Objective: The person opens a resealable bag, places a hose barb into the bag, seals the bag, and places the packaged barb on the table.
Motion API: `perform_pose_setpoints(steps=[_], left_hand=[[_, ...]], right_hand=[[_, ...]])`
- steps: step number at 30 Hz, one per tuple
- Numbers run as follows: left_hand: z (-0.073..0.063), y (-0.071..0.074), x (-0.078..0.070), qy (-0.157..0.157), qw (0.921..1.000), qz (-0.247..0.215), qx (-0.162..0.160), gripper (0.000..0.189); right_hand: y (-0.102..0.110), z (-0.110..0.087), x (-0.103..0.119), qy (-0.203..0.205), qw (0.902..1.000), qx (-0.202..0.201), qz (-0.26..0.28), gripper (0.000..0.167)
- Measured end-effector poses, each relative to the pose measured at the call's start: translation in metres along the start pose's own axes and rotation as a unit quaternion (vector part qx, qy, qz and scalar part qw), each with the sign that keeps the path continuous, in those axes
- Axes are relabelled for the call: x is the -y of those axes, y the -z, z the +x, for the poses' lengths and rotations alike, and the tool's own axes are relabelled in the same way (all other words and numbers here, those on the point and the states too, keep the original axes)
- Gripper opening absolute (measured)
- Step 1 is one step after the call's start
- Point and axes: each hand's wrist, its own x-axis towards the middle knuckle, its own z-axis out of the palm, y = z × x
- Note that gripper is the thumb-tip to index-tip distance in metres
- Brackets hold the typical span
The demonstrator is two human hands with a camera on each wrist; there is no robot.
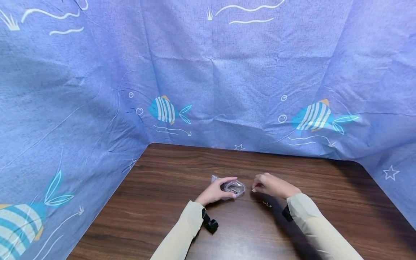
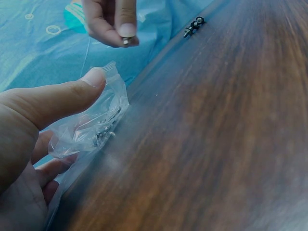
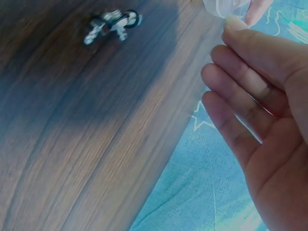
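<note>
A clear plastic bag (image 1: 239, 185) stands on the table with its mouth held open. My left hand (image 1: 214, 191) grips it between thumb and fingers. Dark and shiny small metal pieces (image 2: 103, 134) show through the plastic. To the right of the bag, my right hand (image 1: 271, 185) pinches a small metal piece (image 2: 126, 41), which looks like a screw, between thumb and forefinger. Its other fingers are bent. A small pile of screws (image 3: 113, 24) lies on the table just below the right hand, nearer to me.
The brown wood-grain table (image 1: 182, 162) is enclosed at the back and sides by a blue cloth (image 1: 247, 79) printed with fish. Black straps (image 1: 210, 224) sit around both wrists.
</note>
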Motion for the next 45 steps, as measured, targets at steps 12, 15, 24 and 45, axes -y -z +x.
perform_pose_setpoints(steps=[12,15,24,45], left_hand=[[-0.001,-0.001,0.001,0.005,1.0,-0.003,-0.001,0.062],[-0.001,-0.001,0.0,0.006,1.0,-0.004,0.0,0.062],[0.0,-0.001,-0.001,0.001,1.0,-0.003,0.0,0.061],[0.0,0.001,0.001,-0.014,0.9999,0.004,0.002,0.061]], right_hand=[[-0.005,0.015,0.004,0.036,0.9979,-0.052,-0.015,0.005],[-0.005,0.019,0.006,0.032,0.9981,-0.052,-0.012,0.004],[-0.007,0.026,0.01,0.025,0.9983,-0.05,-0.015,0.007],[-0.007,0.038,0.02,0.025,0.9986,-0.045,-0.012,0.006]])
